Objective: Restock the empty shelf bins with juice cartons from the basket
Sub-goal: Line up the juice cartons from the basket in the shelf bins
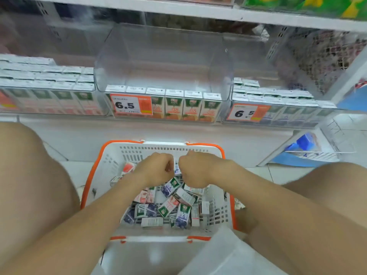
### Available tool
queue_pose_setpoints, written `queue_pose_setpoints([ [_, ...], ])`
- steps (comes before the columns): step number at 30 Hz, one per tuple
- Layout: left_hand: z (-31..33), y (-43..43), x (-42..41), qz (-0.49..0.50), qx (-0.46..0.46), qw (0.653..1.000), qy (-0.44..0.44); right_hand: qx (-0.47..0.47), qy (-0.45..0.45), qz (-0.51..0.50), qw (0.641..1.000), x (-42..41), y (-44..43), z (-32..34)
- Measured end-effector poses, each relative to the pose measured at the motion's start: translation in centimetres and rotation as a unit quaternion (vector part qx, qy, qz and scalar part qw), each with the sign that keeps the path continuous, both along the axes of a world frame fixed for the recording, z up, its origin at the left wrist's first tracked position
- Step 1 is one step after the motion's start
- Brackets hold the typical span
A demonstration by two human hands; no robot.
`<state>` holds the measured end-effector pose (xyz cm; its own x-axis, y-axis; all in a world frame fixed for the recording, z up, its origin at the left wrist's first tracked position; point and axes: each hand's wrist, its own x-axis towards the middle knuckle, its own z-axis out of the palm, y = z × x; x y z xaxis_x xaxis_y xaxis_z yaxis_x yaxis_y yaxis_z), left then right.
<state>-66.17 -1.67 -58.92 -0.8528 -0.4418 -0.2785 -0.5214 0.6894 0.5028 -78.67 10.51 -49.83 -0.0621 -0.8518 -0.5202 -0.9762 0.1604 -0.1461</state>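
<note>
A white basket with an orange rim (95,175) stands on the floor between my knees. It holds several small juice cartons (170,207) in red, purple and green print. My left hand (156,170) and my right hand (195,171) are side by side at the far end of the pile, backs up, fingers curled downward. A carton edge (177,169) shows between them, against my right hand's fingers. What my left hand holds is hidden. Ahead, the middle clear bin (162,56) has only one front row of orange cartons (184,105).
The left bin (49,80) is packed with red-print cartons. The right bin (278,98) holds purple-print ones in its front part. Orange price tags (131,105) read 6.5. A wire rack (335,139) with blue packs sits low right. A shelf board (178,10) runs above.
</note>
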Motion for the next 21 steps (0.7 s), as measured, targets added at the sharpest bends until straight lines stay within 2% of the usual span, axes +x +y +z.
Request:
queue_pose_setpoints([
  [4, -5.7, 0.5, 2.0, -0.032, 0.021, 0.994, -0.107, 0.1, -0.002, 0.024, 0.995, 0.6, 0.2, -6.3],
  [7, -9.4, 1.5, 2.5, -0.068, 0.024, 0.986, -0.152, 0.121, -0.001, 0.014, 0.993, -0.3, 0.0, -9.7],
  [10, -12.6, 2.3, 2.0, -0.082, 0.027, 0.983, -0.162, 0.122, 0.007, 0.002, 0.992, -1.2, 0.2, -12.5],
  [14, -15.6, 2.6, 0.5, -0.094, -0.002, 0.987, -0.132, 0.149, 0.007, 0.012, 0.989, -1.6, 1.4, -17.1],
  [21, -18.4, 3.4, -2.1, -0.112, -0.032, 0.984, -0.131, 0.165, -0.079, 0.025, 0.983, 1.1, 3.3, -24.2],
])
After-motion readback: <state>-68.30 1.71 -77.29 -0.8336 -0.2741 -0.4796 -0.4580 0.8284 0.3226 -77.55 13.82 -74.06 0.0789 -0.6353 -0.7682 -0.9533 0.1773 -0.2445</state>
